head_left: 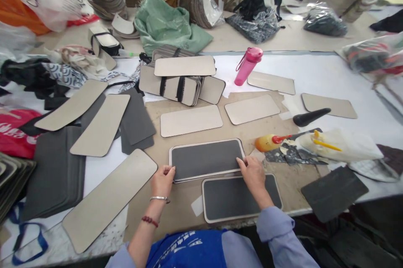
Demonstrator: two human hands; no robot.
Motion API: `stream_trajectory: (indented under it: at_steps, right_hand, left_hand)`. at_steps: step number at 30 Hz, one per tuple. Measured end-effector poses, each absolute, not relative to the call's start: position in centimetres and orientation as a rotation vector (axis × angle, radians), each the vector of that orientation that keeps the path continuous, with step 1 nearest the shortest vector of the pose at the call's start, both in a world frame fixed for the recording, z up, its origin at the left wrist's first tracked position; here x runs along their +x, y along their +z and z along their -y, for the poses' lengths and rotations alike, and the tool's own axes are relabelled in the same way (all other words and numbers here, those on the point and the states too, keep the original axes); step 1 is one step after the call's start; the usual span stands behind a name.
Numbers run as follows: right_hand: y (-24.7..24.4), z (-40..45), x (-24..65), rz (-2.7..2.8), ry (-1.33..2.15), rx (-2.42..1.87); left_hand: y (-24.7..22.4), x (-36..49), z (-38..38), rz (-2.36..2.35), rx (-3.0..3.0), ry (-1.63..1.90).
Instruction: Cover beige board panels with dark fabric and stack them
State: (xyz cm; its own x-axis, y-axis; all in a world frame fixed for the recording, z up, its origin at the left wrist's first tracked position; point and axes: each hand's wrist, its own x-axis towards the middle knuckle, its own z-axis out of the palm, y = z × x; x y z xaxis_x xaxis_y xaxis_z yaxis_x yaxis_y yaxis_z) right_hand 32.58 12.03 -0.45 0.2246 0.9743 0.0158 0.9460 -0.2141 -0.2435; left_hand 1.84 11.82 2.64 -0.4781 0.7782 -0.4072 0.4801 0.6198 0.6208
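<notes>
A dark grey rectangular sheet with a pale border, the upper panel (206, 158), lies flat in front of me. My left hand (163, 179) pinches its lower left corner between thumb and fingers. At its right edge, my right hand (252, 171) has its fingertips closed on the panel's lower right part. A similar lower panel (223, 201) lies nearer to me, partly covered by my right hand and forearm. Two pale beige boards (191, 121) (252, 109) rest beyond the upper panel.
A glue bottle (266, 143), a black-handled tool (310, 117) and a yellow brush (327, 146) lie at the right. A pink bottle (248, 66) stands behind. Long beige boards (110, 201) and stacked grey sheets (53, 171) cover the left. Strapped bundles (179, 85) sit at centre back.
</notes>
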Motion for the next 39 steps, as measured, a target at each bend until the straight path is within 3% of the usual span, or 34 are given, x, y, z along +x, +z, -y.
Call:
stream_trajectory:
  at_steps: [39]
  right_hand:
    - [0.5,-12.2,31.1,1.534,0.330,-2.364]
  left_hand:
    - [2.6,1.2,-12.0,-2.207,1.012,0.558]
